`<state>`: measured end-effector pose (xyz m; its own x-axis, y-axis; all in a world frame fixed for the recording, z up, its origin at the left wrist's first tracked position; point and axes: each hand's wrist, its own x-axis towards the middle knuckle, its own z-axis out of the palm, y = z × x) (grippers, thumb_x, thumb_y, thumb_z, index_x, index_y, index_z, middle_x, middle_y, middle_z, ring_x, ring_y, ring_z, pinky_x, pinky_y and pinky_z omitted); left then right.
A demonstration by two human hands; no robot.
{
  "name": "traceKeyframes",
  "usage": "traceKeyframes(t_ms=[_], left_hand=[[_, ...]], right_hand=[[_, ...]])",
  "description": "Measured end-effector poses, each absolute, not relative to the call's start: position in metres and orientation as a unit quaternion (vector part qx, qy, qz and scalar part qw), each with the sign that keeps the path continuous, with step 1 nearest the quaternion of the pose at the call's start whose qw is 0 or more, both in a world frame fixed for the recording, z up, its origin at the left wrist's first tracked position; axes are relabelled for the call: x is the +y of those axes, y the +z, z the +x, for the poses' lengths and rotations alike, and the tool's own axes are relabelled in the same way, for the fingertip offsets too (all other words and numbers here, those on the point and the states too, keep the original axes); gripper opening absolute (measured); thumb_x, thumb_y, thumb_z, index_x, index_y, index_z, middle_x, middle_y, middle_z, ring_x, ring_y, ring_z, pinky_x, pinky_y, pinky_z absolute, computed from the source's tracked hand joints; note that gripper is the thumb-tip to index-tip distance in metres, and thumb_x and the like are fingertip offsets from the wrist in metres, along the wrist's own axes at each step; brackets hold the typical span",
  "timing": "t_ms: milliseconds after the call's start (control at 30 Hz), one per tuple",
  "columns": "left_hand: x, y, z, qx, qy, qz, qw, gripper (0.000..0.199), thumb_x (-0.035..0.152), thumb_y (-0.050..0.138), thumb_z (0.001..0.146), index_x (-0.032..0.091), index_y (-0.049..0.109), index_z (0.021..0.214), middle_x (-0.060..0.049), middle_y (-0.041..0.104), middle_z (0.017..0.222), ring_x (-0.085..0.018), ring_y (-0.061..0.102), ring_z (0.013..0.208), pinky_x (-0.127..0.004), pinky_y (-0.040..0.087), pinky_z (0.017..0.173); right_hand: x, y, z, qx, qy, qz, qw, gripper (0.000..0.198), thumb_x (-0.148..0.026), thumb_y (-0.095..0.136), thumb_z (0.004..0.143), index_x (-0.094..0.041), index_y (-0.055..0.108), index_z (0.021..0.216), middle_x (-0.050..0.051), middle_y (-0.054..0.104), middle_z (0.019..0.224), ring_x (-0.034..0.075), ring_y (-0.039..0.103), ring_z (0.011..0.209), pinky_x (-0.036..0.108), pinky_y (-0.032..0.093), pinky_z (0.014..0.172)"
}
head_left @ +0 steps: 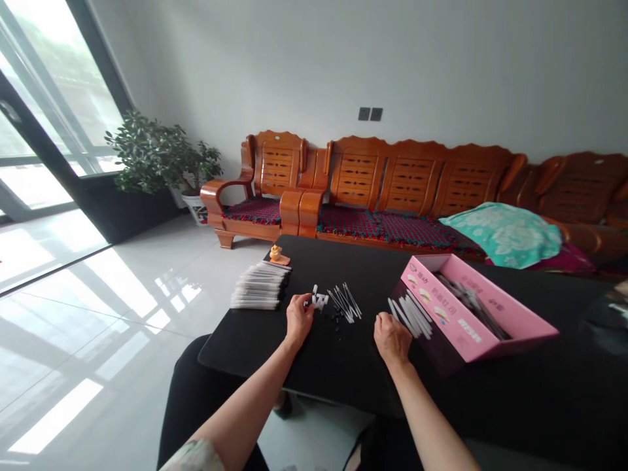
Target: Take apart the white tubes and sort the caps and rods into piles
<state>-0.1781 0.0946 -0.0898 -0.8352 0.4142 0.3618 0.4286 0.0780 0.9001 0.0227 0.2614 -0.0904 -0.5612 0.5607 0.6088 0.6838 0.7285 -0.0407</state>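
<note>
White tubes lie fanned right of frame centre, between the right hand and the pink box. Right-hand fingers are curled together; whether they pinch anything cannot be told. The left hand curls beside small white pieces; its grip is likewise hidden. Caution: black pieces at centre could scatter if a hand sweeps sideways; the stack at left could slide over the adjacent edge if nudged. Thin rods limit crosswise travel. Freer room: tabletop between the wrists, bounded by the near edge, lower centre.
</note>
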Motion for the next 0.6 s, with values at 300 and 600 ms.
traceKeyframes(t_ms=[300, 600], left_hand=[[0.0951, -0.0875, -0.1778, -0.77, -0.577, -0.272, -0.016, 0.027, 0.011, 0.059, 0.081, 0.015, 0.066, 0.107, -0.008, 0.058, 0.107, -0.007, 0.057, 0.06, -0.017, 0.05, 0.047], [0.0929, -0.0809, -0.1772, -0.784, -0.555, -0.279, -0.012, 0.028, 0.012, 0.061, 0.082, 0.014, 0.065, 0.11, -0.01, 0.058, 0.111, -0.007, 0.06, 0.06, -0.019, 0.054, 0.05]], right_hand=[[0.2606, -0.0917, 0.021, -0.878, -0.122, -0.344, 0.311, 0.024, -0.019, 0.044, 0.093, -0.015, 0.061, 0.076, 0.004, 0.061, 0.068, 0.012, 0.051, 0.058, 0.027, 0.022, 0.057], [0.259, -0.091, 0.0205, -0.878, -0.116, -0.343, 0.313, 0.023, -0.019, 0.046, 0.093, -0.015, 0.06, 0.074, 0.004, 0.061, 0.068, 0.012, 0.051, 0.058, 0.027, 0.023, 0.058]])
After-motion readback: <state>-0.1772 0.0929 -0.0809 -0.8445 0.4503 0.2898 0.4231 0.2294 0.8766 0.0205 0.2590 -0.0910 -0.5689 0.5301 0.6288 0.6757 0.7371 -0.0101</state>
